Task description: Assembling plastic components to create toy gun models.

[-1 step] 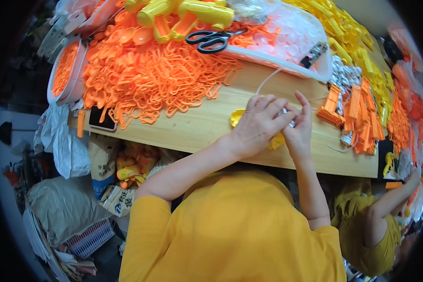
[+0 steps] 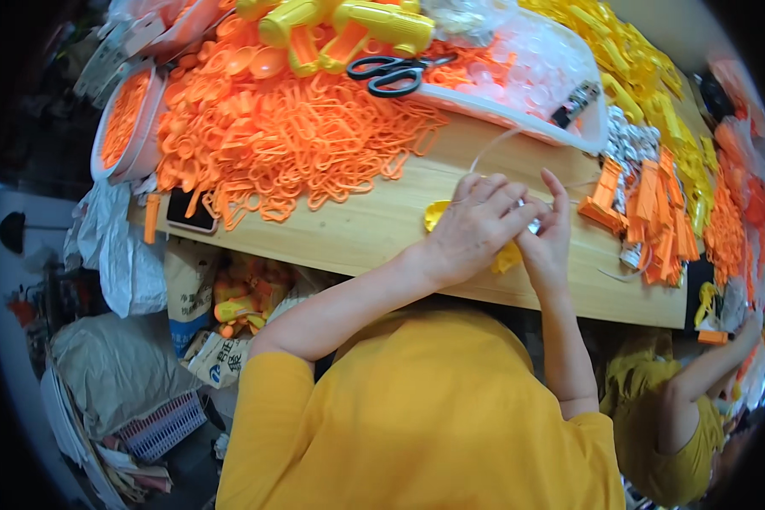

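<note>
Over the front part of the wooden table, my left hand [image 2: 476, 219] is closed from above on a yellow plastic part [image 2: 507, 257], most of which it hides; a yellow rim [image 2: 434, 214] shows beyond its knuckles. Beside it, my right hand [image 2: 544, 234] pinches a small silvery piece [image 2: 533, 226] between thumb and fingers, its index finger raised. The fingertips of both hands meet at this piece, so its exact shape is hidden. A thin whitish cord [image 2: 495, 146] runs from behind my left hand up toward the white tray.
Orange clip-like plastic pieces [image 2: 289, 144] are heaped at left, with black-handled scissors [image 2: 391, 75] and yellow pistol-shaped shells [image 2: 382, 27] behind. A white tray [image 2: 518, 121] holds clear pieces. Orange blocks [image 2: 646, 204] lie right. A phone [image 2: 191, 211] rests near the left edge. Another person's arm [image 2: 710, 374] is at right.
The whole view has shifted slightly, so things appear a little farther right. Both hands keep the same hold and pose.
</note>
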`<state>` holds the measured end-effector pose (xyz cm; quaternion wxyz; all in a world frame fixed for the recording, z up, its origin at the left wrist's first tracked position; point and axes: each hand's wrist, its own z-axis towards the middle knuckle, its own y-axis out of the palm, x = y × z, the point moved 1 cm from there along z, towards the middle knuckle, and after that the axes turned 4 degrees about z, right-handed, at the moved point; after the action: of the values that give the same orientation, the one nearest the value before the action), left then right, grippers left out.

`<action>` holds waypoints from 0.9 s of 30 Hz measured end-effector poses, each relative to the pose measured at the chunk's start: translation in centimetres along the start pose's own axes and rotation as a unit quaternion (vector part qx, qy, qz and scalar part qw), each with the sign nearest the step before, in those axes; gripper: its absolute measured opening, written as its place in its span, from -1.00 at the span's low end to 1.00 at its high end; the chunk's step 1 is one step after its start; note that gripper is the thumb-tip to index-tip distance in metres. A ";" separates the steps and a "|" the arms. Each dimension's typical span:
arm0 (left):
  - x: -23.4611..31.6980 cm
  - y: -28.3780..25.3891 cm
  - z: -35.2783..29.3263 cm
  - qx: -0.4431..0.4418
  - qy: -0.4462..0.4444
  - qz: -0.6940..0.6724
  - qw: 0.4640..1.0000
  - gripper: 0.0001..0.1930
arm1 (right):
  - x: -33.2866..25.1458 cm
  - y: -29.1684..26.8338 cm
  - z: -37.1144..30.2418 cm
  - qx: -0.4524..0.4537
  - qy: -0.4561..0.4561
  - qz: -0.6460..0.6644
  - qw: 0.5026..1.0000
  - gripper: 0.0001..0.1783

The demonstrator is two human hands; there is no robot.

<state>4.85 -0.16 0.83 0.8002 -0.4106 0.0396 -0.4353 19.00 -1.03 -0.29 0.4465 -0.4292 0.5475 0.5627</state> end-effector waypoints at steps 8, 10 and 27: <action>-1.5 -0.4 -0.8 -0.015 -0.088 -0.131 0.987 -0.47 | -1.1 -2.2 -3.3 -0.101 -0.163 -0.319 0.928 0.16; -1.6 -0.1 -1.4 -0.015 -0.184 -0.245 0.952 -0.51 | -1.1 -2.6 -4.0 -0.123 -0.195 -0.462 0.856 0.19; -2.1 1.5 -2.2 0.039 -0.432 -0.643 0.631 -0.65 | 2.5 -1.5 -2.2 0.016 -0.290 -0.174 0.941 0.14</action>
<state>3.61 0.43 -2.23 0.2578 -0.4414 -0.6021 -0.6133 19.85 -3.10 -3.19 0.6837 -0.3290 0.3203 0.5672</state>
